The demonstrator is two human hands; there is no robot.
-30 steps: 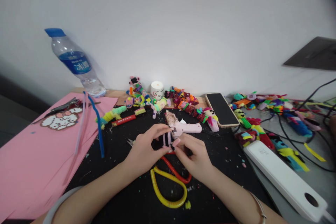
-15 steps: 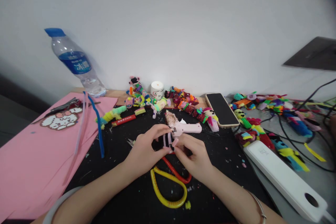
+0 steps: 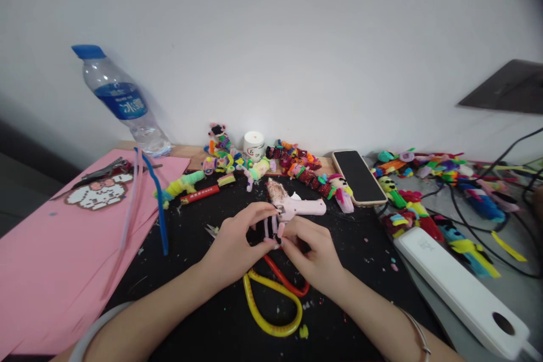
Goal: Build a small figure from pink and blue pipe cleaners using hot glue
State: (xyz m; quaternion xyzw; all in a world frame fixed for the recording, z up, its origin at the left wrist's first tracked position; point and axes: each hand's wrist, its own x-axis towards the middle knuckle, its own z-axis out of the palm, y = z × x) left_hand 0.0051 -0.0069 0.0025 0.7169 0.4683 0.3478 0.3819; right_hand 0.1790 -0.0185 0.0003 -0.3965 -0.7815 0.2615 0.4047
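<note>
Both my hands meet over the black mat [image 3: 203, 317] at the table's middle. My left hand [image 3: 235, 243] pinches a small lilac pipe-cleaner piece [image 3: 272, 230] with a black bit on it, thumb and fingers closed round it. My right hand [image 3: 311, 251] pinches the same piece from the right, fingertips pressed against it. Just behind them lies a pink glue gun [image 3: 299, 207]. Under my hands rest scissors with a yellow and a red handle loop [image 3: 271, 300].
A pink paper sheet [image 3: 51, 249] with blue and pink pipe cleaners [image 3: 158, 203] lies left, a water bottle [image 3: 121, 103] behind it. Several colourful pipe-cleaner figures [image 3: 297, 167] line the wall. A phone [image 3: 358, 176], a white power strip [image 3: 462, 288] and cables sit right.
My fingers have shifted slightly on the lilac piece, drawing closer together. Nothing else has moved.
</note>
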